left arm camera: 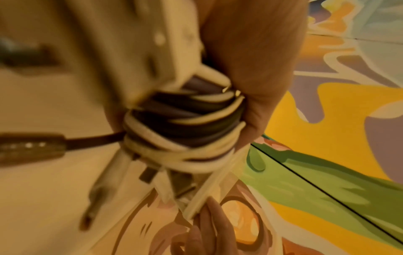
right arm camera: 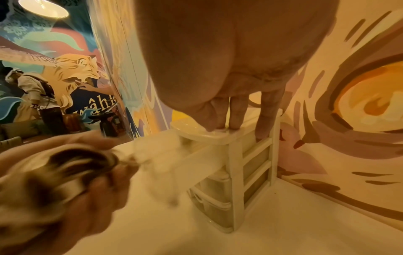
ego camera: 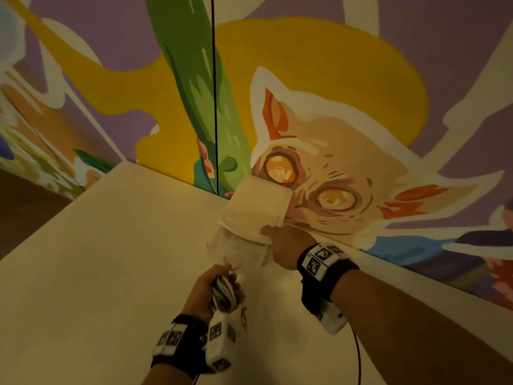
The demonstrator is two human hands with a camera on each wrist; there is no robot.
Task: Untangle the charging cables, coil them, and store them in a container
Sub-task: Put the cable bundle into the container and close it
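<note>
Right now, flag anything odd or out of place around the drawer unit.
Nothing stands out. The drawer unit stands upright, top drawer pulled open, right hand resting on top. The left hand grips the coiled cables.

Open drawer motion-blurred; coiled cables smeared.

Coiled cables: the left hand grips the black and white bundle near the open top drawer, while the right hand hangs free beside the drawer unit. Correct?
Not quite. The right hand is not free: the right wrist view shows its fingers resting on top of the drawer unit. The left hand does grip the coiled cables by the open top drawer.
</note>
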